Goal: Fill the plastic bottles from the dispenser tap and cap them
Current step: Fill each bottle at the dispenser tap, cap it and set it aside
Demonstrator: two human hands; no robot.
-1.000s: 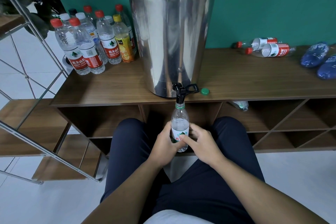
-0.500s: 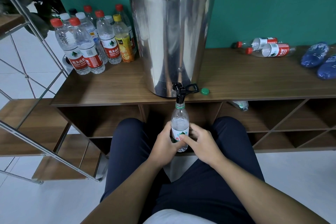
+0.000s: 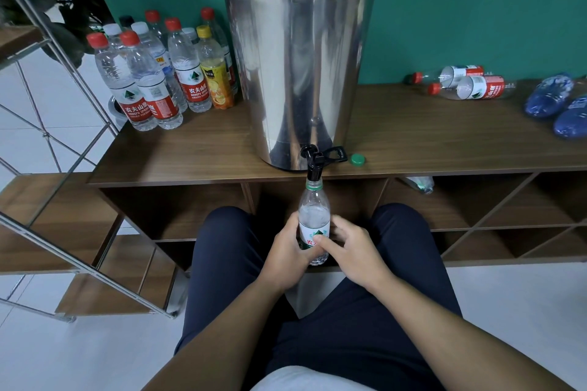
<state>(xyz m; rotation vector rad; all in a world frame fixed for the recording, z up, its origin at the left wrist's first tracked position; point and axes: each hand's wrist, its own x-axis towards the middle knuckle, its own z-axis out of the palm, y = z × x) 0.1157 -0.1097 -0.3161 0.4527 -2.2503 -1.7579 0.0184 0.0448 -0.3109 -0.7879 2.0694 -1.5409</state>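
Note:
A clear plastic bottle (image 3: 313,216) with a green neck ring stands upright with its open mouth right under the black tap (image 3: 314,165) of the steel dispenser (image 3: 298,73). Water reaches up to about its shoulder. My left hand (image 3: 286,251) grips the lower part of the bottle from the left. My right hand (image 3: 352,251) holds it from the right, thumb across the label. The tap's lever (image 3: 333,154) points to the right. A green cap (image 3: 358,159) lies on the wooden shelf top (image 3: 444,143) just right of the tap.
Several capped bottles (image 3: 158,79) stand in a cluster left of the dispenser. Two red-capped bottles (image 3: 470,86) lie on their sides at the right, with blue crushed bottles (image 3: 552,101) beyond. Another bottle (image 3: 419,184) lies in a cubby. A metal rack (image 3: 47,136) stands left.
The water level in the bottle has risen slightly. Both hands and the bottle stay in the same place.

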